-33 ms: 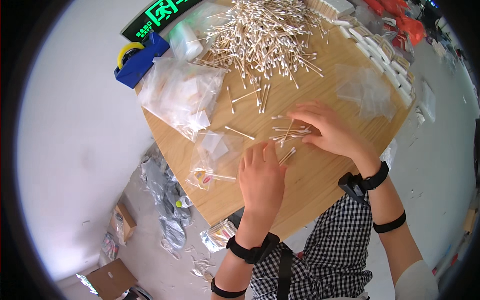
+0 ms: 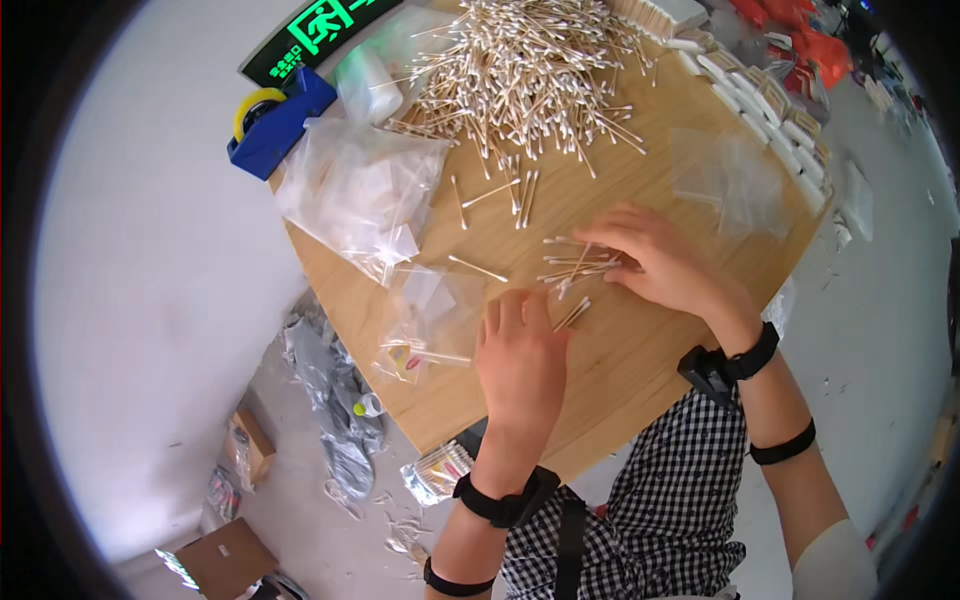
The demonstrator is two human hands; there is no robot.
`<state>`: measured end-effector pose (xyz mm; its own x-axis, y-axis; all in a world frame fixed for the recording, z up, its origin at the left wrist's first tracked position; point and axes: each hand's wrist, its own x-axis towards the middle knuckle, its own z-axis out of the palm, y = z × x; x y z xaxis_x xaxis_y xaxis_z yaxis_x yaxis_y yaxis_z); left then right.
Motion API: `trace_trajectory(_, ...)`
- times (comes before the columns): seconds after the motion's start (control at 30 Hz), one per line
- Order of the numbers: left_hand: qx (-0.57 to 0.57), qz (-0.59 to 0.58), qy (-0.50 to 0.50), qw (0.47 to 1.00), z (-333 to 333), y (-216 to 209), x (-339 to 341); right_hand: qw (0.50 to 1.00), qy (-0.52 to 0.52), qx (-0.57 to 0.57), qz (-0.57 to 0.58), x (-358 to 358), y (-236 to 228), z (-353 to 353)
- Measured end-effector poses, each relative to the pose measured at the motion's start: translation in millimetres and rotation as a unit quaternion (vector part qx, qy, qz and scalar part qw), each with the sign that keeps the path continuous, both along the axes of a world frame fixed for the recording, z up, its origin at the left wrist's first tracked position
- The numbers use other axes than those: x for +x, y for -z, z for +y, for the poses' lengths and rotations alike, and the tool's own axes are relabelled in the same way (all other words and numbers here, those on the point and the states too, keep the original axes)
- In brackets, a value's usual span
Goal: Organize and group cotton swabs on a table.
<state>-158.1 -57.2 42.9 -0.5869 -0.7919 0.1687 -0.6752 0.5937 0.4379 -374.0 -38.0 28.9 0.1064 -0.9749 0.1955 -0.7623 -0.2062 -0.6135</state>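
Over a wooden table (image 2: pixel 640 370), my left hand (image 2: pixel 522 350) rests back-up with its fingers curled. A few cotton swabs (image 2: pixel 573 314) stick out past its thumb; their other ends are hidden under the hand. To the right and farther off, my right hand (image 2: pixel 650 260) curls its thumb and fingers around the ends of a small loose bunch of cotton swabs (image 2: pixel 578 266). One swab in that bunch slants across the others, its upper end at my fingertips. Left of the bunch lies a single cotton swab (image 2: pixel 478 267).
A big heap of cotton swabs (image 2: pixel 530 75) covers the far side. Clear plastic bags (image 2: pixel 360 190) and a blue tape dispenser (image 2: pixel 280 125) lie at the left. Packed swab bundles (image 2: pixel 765 120) line the right edge, near more clear bags (image 2: pixel 735 185).
My left fingers have drawn back very slightly toward me. My right hand and the swabs beside it look almost the same.
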Motion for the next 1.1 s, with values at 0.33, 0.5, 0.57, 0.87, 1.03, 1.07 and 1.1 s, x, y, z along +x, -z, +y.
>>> trace_trajectory(0.33,0.018,0.067,-0.051,0.996,11,12,14,0.995,-0.016,-0.087,-0.036,2,14,-2)
trace_trajectory(0.5,0.035,0.061,-0.025,0.997,35,7,32,0.994,0.009,-0.099,-0.052,1,14,5)
trace_trajectory(0.57,0.037,0.063,-0.004,0.997,41,7,29,0.999,0.004,-0.044,-0.015,14,8,10)
trace_trajectory(0.87,-0.026,0.038,-0.055,0.997,59,10,11,0.995,0.056,-0.023,-0.078,43,-4,58)
trace_trajectory(1.03,0.002,-0.099,-0.040,0.994,70,24,-14,0.995,0.078,-0.043,-0.052,36,4,69)
trace_trajectory(1.07,0.015,-0.135,-0.039,0.990,71,29,-15,0.994,0.086,-0.069,-0.021,37,10,70)
trace_trajectory(1.1,0.016,-0.135,-0.037,0.990,73,32,-16,0.994,0.088,-0.067,-0.020,35,14,70)
